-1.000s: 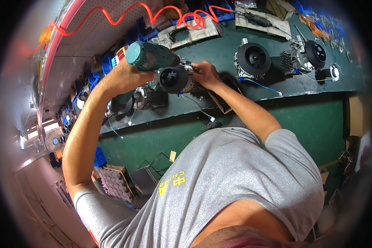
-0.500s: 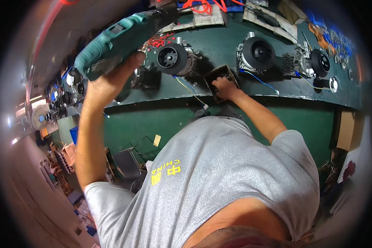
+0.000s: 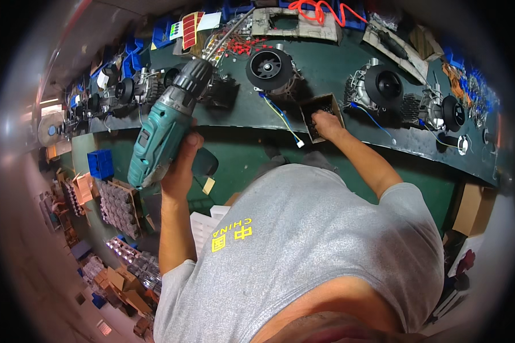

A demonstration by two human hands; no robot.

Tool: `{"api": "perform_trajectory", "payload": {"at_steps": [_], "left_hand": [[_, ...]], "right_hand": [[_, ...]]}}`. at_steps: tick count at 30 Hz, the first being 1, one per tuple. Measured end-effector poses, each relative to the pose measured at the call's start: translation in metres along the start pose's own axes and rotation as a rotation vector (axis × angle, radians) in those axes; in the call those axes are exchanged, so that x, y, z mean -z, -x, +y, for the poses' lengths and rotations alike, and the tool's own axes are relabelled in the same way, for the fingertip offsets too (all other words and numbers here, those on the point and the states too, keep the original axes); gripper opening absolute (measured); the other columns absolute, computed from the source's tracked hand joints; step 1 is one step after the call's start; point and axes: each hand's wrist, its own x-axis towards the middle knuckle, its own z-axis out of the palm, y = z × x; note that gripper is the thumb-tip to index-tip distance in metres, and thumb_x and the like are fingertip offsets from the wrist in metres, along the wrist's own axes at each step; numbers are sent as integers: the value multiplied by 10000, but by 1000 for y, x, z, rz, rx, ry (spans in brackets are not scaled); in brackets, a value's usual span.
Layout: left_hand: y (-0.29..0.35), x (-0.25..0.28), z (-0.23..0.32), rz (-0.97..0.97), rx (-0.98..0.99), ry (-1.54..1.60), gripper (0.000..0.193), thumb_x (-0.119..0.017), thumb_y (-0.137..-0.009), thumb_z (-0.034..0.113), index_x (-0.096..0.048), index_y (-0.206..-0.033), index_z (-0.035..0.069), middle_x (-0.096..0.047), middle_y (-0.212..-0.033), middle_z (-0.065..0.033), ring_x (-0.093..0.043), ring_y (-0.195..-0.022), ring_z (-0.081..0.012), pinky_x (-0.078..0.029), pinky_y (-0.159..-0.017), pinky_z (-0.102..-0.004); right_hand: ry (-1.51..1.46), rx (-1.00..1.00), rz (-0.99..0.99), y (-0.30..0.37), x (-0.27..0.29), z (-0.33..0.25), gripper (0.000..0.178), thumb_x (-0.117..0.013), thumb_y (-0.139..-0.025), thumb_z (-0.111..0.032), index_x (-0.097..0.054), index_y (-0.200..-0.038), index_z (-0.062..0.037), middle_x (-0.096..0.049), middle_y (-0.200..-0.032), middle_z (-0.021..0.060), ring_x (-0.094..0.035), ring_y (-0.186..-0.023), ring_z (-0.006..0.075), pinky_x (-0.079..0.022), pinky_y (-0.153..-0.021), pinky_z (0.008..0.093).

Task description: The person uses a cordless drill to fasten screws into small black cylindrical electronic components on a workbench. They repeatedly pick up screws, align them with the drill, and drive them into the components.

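Note:
My left hand (image 3: pixel 182 166) is wrapped round the handle of a teal cordless drill (image 3: pixel 161 130), raised at the left in front of the bench edge. Its black chuck (image 3: pixel 194 77) points up and away, with a long thin bit (image 3: pixel 232 34) in it. My right hand (image 3: pixel 326 124) reaches into a small open box (image 3: pixel 305 119) at the bench's near edge. Small dark pieces lie in there, too small to name. The fingers are curled down and their tips are hidden. Just left of the box stands a metal unit with a black fan wheel (image 3: pixel 269 67), its wires hanging over the edge.
More fan-wheel units stand on the green bench (image 3: pixel 243 117), including one right of the box (image 3: pixel 383 86) and one farther right (image 3: pixel 453 113). Red small parts (image 3: pixel 246 47), an orange-red hose (image 3: pixel 320 11) and worn pale trays (image 3: pixel 294 26) lie behind. Cartons (image 3: pixel 126 286) stand on the floor at left.
The drill has swung right and lower, from slanting across the bench to more upright. My right hand remains in the box. The whole view has shifted, showing more of the left side.

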Motion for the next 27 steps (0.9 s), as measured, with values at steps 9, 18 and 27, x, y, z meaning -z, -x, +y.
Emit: {"api": "perform_trajectory", "payload": {"at_steps": [9, 18, 27], "left_hand": [[32, 80, -46, -30, 89, -126, 304, -724, -931, 102, -665, -1220, 28, -699, -1123, -52, -646, -991, -145, -512, -883, -296], [60, 125, -89, -219, 291, -80, 297, -771, -885, 113, -695, -1163, 40, -713, -1072, -53, -654, -987, -157, -515, -891, -311], [63, 138, -103, -339, 387, -47, 298, -775, -889, 156, -694, -1155, 48, -706, -1053, -44, -651, -964, -158, -521, -866, -310]], "right_hand": [[-457, -317, 489, 30, 29, -23, 239, -762, -798, -116, -658, -978, 3, -711, -892, 179, -710, -871, 291, -569, -765, 416], [-2077, -42, 363, 52, 73, -187, 218, -616, -976, -45, -595, -1179, 30, -684, -1112, 159, -699, -1011, 245, -607, -887, 346], [-2275, -49, 223, 22, 64, -238, 139, -623, -1006, -192, -659, -1048, -64, -694, -987, 18, -672, -877, 102, -562, -722, 225]]}}
